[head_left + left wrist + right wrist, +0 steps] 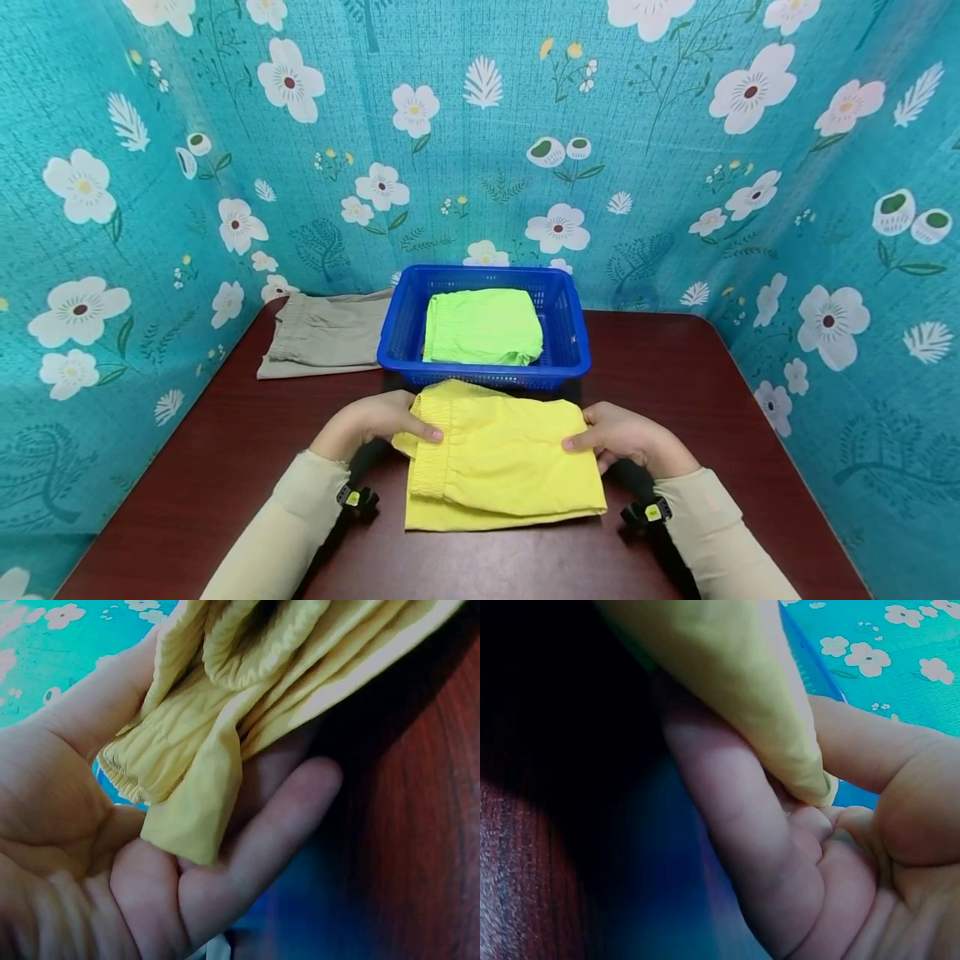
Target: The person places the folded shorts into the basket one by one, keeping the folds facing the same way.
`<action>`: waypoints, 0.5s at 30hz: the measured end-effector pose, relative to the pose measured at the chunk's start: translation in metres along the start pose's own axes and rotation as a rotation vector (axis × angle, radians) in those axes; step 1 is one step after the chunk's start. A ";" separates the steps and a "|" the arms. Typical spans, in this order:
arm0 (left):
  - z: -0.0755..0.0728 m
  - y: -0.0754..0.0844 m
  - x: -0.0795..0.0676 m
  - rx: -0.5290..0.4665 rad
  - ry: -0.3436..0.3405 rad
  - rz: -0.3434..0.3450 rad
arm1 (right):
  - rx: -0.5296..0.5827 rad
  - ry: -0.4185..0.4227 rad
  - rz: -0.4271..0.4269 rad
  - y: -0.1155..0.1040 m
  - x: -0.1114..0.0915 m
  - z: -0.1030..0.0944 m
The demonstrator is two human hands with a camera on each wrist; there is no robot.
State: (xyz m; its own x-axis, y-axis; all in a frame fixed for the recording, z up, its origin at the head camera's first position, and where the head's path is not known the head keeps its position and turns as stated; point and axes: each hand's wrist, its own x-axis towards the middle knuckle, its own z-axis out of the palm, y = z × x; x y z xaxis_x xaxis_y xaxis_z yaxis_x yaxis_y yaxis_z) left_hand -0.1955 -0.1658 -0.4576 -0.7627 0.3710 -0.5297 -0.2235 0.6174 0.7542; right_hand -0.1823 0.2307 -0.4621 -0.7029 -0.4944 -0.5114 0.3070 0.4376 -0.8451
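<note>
A folded pair of yellow pants (510, 454) with a gathered elastic waistband is held up in front of the basket, its lower edge hanging toward me. My left hand (382, 418) grips the waistband end, thumb on top and fingers beneath. At the opposite end my right hand (626, 437) pinches the folded edge the same way. In the left wrist view, several layers of yellow cloth (187, 750) lie between thumb and fingers. The right wrist view has a smooth yellow fold (735, 682) tucked between thumb and fingers.
Behind the yellow pants stands a blue plastic basket (483, 372) holding a folded bright green garment (483, 325). Folded grey pants (330, 329) lie left of the basket. All rest on a dark red-brown table (667, 367), with a flowered teal curtain (480, 167) around it.
</note>
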 end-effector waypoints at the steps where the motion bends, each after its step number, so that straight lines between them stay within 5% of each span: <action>1: 0.000 0.001 -0.001 0.003 -0.010 -0.006 | -0.003 -0.005 -0.004 -0.001 -0.001 0.000; 8: -0.001 0.008 -0.011 -0.078 -0.111 -0.005 | 0.012 -0.027 -0.008 -0.003 -0.004 -0.003; 15: -0.005 0.013 -0.018 -0.035 -0.106 -0.025 | 0.005 -0.032 -0.024 -0.007 -0.007 -0.006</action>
State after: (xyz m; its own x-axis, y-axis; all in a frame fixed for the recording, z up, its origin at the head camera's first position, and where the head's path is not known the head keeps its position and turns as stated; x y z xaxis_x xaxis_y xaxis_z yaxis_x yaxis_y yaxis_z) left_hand -0.1879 -0.1681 -0.4357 -0.6888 0.4280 -0.5851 -0.2644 0.6032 0.7525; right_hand -0.1829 0.2353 -0.4512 -0.6891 -0.5289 -0.4954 0.2931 0.4218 -0.8580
